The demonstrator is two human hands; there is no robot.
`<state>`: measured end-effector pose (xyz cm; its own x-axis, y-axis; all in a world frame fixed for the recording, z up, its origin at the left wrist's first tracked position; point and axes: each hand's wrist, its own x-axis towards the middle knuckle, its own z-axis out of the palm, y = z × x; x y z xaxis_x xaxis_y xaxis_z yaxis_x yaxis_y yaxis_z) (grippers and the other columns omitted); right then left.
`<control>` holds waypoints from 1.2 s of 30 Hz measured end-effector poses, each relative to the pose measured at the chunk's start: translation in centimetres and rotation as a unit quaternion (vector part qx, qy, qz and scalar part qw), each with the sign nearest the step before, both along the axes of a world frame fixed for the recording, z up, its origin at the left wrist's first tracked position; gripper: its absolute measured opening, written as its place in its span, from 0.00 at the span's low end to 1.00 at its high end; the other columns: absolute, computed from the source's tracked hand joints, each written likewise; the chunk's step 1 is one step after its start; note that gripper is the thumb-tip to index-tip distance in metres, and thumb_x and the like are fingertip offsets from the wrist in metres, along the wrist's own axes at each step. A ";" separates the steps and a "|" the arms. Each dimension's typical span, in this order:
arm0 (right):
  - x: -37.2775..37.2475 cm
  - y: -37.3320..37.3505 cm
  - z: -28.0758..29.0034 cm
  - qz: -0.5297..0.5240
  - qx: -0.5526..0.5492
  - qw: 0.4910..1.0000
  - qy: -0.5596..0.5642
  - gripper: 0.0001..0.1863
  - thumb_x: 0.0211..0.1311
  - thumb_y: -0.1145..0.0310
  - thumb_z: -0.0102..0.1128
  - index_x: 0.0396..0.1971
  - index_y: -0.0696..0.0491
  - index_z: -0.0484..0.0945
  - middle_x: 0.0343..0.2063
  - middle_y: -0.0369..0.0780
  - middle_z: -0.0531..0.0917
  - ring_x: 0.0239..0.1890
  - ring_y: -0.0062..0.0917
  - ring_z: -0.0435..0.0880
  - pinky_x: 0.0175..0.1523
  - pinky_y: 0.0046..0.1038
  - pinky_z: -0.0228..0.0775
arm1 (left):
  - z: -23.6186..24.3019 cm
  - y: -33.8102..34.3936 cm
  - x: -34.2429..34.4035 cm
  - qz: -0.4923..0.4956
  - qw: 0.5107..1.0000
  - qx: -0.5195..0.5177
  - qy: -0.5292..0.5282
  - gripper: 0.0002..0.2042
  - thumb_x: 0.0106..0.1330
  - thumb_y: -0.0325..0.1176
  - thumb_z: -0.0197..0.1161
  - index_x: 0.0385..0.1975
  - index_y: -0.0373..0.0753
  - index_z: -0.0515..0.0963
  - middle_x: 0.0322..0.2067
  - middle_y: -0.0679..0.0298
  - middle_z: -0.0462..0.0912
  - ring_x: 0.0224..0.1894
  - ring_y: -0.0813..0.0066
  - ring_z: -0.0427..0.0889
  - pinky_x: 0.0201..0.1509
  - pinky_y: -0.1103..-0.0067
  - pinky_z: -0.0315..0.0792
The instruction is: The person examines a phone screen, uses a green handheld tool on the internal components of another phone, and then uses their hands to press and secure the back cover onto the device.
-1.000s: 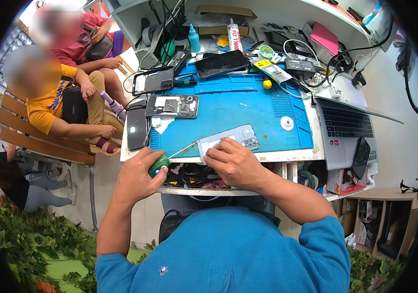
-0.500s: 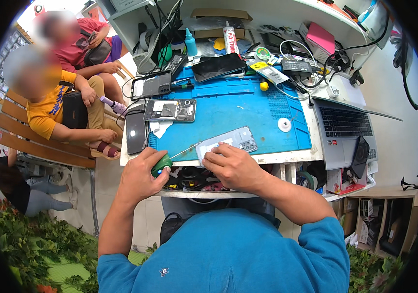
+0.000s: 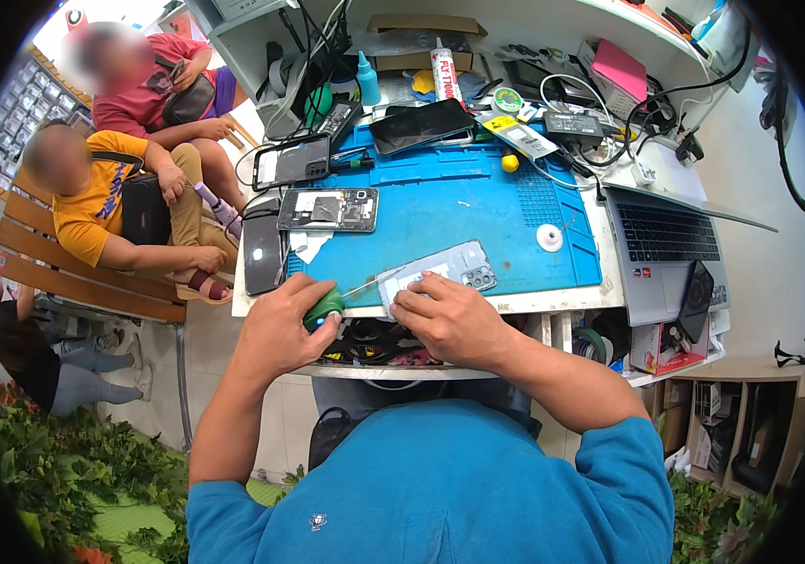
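My left hand is closed around a rounded green tool with a long thin metal tip; its exact kind is unclear. The tip points right and reaches the left edge of a pale grey-blue phone back cover. This cover lies tilted at the mat's front edge, its camera openings at the right end. My right hand is on the cover's near side, fingers bent and pressed to it. Farther left on the blue mat lies an opened phone with its inner parts exposed.
Behind are a black phone, an empty phone frame, a glue tube, a blue bottle and cables. A laptop stands right, with a white round dispenser nearer. Two people sit on a bench at left.
My left hand has shifted slightly right and up with the green tool, bringing its handle closer to the cover. My right hand stays on the cover.
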<state>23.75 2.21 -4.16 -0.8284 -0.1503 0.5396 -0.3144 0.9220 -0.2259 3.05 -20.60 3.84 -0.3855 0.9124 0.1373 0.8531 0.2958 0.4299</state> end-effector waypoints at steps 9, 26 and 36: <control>0.0 -0.3 0.5 -0.003 -0.013 0.999 -0.029 0.23 0.61 0.71 0.74 0.57 0.59 0.90 0.54 0.40 0.88 0.59 0.38 0.88 0.76 0.49 0.84 | -0.1 0.6 0.0 0.001 1.000 -0.011 0.005 0.21 0.69 0.39 0.78 0.59 0.39 0.92 0.48 0.56 0.92 0.44 0.49 0.94 0.51 0.62 0.88; 0.1 -0.1 0.5 -0.011 -0.008 1.000 0.011 0.23 0.55 0.73 0.76 0.53 0.57 0.90 0.51 0.38 0.90 0.55 0.34 0.90 0.62 0.36 0.87 | 0.8 1.6 0.1 0.014 0.999 -0.045 0.005 0.23 0.71 0.39 0.77 0.65 0.41 0.91 0.55 0.54 0.88 0.43 0.48 0.94 0.51 0.59 0.88; 0.1 0.0 0.3 0.003 -0.020 1.000 0.011 0.23 0.58 0.70 0.71 0.54 0.61 0.89 0.51 0.40 0.88 0.54 0.37 0.87 0.62 0.38 0.85 | 0.7 3.0 0.5 -0.004 0.999 -0.032 0.001 0.24 0.71 0.39 0.77 0.65 0.40 0.91 0.55 0.55 0.88 0.41 0.49 0.93 0.51 0.61 0.87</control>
